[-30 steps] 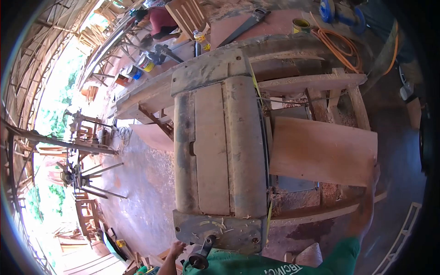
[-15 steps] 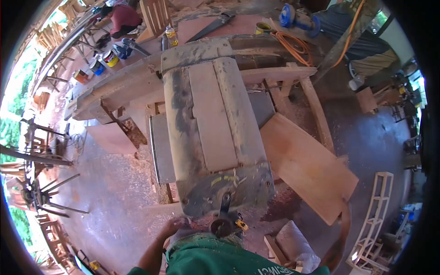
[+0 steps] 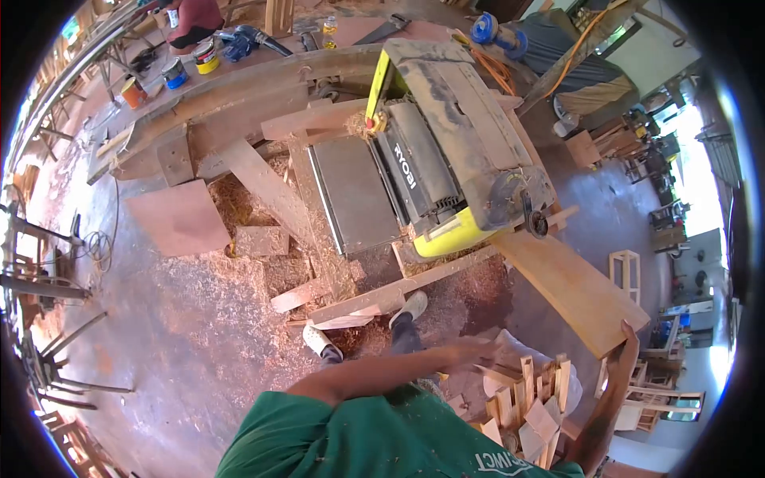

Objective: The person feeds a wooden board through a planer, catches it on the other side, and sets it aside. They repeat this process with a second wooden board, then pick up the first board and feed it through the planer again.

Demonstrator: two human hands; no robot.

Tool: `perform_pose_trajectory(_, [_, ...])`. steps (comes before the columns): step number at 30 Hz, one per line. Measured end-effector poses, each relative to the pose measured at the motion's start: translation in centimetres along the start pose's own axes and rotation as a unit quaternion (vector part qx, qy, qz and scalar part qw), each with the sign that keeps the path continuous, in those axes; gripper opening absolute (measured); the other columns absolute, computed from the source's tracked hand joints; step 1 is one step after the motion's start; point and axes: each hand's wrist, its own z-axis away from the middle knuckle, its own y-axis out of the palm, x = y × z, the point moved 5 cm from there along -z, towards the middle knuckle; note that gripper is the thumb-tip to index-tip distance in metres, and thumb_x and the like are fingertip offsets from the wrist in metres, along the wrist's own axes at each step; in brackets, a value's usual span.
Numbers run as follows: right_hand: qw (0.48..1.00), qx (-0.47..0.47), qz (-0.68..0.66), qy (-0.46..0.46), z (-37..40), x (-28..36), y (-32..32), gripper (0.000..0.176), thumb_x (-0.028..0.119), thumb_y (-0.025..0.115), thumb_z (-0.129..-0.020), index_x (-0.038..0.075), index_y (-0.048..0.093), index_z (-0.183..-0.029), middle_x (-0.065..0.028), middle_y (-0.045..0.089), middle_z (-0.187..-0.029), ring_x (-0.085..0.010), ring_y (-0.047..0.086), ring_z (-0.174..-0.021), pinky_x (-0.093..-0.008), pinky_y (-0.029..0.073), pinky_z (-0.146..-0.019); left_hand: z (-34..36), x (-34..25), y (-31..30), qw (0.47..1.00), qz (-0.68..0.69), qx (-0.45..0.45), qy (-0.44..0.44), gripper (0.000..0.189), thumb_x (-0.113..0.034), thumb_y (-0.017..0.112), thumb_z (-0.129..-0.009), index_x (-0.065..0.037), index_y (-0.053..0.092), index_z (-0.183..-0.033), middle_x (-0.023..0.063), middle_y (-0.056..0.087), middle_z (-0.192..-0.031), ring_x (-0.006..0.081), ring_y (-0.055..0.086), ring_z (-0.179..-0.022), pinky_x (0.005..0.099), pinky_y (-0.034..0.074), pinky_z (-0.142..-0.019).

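Note:
A Ryobi thickness planer (image 3: 478,119) with a dusty top and lime-green side panels stands on a timber frame. From its right side a wide wooden board (image 3: 570,287) sticks out, its inner end hidden by the machine. My right hand (image 3: 627,341) grips the outer end of that board near its corner. My left arm reaches across my body, and my left hand (image 3: 474,350) is smeared by motion above a bundle of wood offcuts (image 3: 530,406). It is apart from the board. A crank handle (image 3: 535,219) sits on the planer's near end.
Shavings and loose board pieces (image 3: 263,240) lie around the frame. Paint cans (image 3: 174,73), a handsaw (image 3: 382,30) and a blue bench grinder (image 3: 498,33) are at the back. A person (image 3: 199,22) crouches at the far left. An orange cord (image 3: 494,68) runs behind the planer.
My view has swung, bringing the planer's left side and table into sight. My left hand has left the crank area and moved right. My right hand stays at the board's outer end.

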Motion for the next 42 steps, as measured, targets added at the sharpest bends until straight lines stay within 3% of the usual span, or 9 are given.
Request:
perform_pose_trajectory(2, [0.998,0.042,0.004,-0.048,4.6,2.2,0.1,0.046,0.021,0.060,-0.077,0.000,0.046,-0.115,-0.0088,0.055,-0.105,-0.0205,0.057,-0.095,-0.0325,0.046,-0.084,-0.3,0.3,3.6,0.967,0.249,-0.050,-0.026,0.055,-0.056,0.048,-0.082,-0.011,0.052,-0.114,0.0024,0.057,-0.092,0.0148,0.049,-0.094,0.0364,0.048,-0.078])
perform_pose_trajectory(8, [0.999,0.019,0.027,-0.022,19.3,7.8,3.7,0.047,0.026,0.059,-0.076,0.000,0.047,-0.114,-0.0106,0.056,-0.104,-0.0224,0.059,-0.091,-0.0327,0.049,-0.079,0.3,-3.8,8.0,0.912,0.369,0.059,0.171,0.059,-0.051,0.057,-0.079,-0.002,0.049,-0.109,0.0075,0.059,-0.097,0.0140,0.056,-0.085,0.0296,0.052,-0.071])
perform_pose_trajectory(17, [0.996,-0.025,0.049,0.074,28.5,4.1,0.6,0.050,0.035,0.057,-0.075,0.003,0.049,-0.113,-0.0110,0.055,-0.102,-0.0215,0.056,-0.087,-0.0312,0.047,-0.076,16.5,-0.7,8.7,0.912,0.404,-0.061,0.023,0.032,-0.009,0.059,-0.080,0.004,0.046,-0.105,0.0136,0.057,-0.101,0.0232,0.060,-0.091,0.0310,0.055,-0.078])
perform_pose_trajectory(19, [0.958,0.005,0.275,-0.080,25.9,-1.0,-7.0,0.046,0.036,0.052,-0.078,0.005,0.050,-0.112,-0.0095,0.054,-0.102,-0.0199,0.054,-0.089,-0.0322,0.047,-0.076,19.3,-0.6,7.3,0.917,0.383,-0.094,0.052,0.031,-0.008,0.060,-0.079,0.004,0.047,-0.105,0.0132,0.057,-0.100,0.0235,0.060,-0.091,0.0313,0.055,-0.079])
perform_pose_trajectory(21, [0.983,-0.081,0.133,0.097,25.5,-6.1,-3.5,0.036,0.028,0.047,-0.083,0.006,0.052,-0.112,-0.0090,0.053,-0.106,-0.0175,0.051,-0.096,-0.0322,0.043,-0.084,21.2,0.2,4.4,0.932,0.330,-0.122,0.088,0.033,-0.007,0.061,-0.077,0.003,0.048,-0.105,0.0132,0.058,-0.099,0.0244,0.060,-0.092,0.0333,0.054,-0.079])
perform_pose_trajectory(24, [0.996,0.035,0.061,0.046,22.5,-16.4,1.2,0.031,0.021,0.043,-0.086,0.006,0.054,-0.111,-0.0096,0.053,-0.109,-0.0176,0.048,-0.103,-0.0325,0.037,-0.092,24.6,-1.7,-1.2,0.930,0.285,-0.184,0.139,0.031,-0.007,0.062,-0.075,0.003,0.051,-0.102,0.0154,0.060,-0.096,0.0263,0.061,-0.090,0.0403,0.053,-0.081])
perform_pose_trajectory(31, [0.897,0.237,-0.219,0.303,24.4,-30.1,21.6,0.030,0.012,0.057,-0.077,0.003,0.054,-0.106,-0.0114,0.059,-0.101,-0.0246,0.057,-0.095,-0.0401,0.046,-0.087,30.2,-8.3,-20.1,0.905,0.063,-0.370,0.199,0.037,-0.015,0.059,-0.077,0.005,0.049,-0.107,0.0141,0.061,-0.098,0.0245,0.063,-0.085,0.0365,0.053,-0.078])
perform_pose_trajectory(37, [0.850,0.206,-0.244,0.419,28.5,-35.0,29.8,0.034,0.009,0.058,-0.081,0.005,0.047,-0.113,-0.0102,0.054,-0.109,-0.0252,0.052,-0.104,-0.0403,0.047,-0.085,31.9,1.0,-20.4,0.914,0.146,-0.203,0.318,0.080,-0.053,0.059,-0.075,-0.007,0.031,-0.134,0.0076,0.042,-0.131,0.0227,0.040,-0.120,0.0378,0.030,-0.101])
perform_pose_trajectory(42, [0.805,0.248,-0.224,0.491,32.6,-37.2,33.4,0.037,0.025,0.050,-0.089,0.004,0.040,-0.118,-0.0110,0.053,-0.109,-0.0273,0.051,-0.105,-0.0432,0.046,-0.087,33.1,8.9,-16.5,0.803,0.213,-0.376,0.411,0.058,-0.010,0.066,-0.073,-0.005,0.040,-0.124,0.0088,0.053,-0.109,0.0185,0.054,-0.094,0.0332,0.047,-0.075])
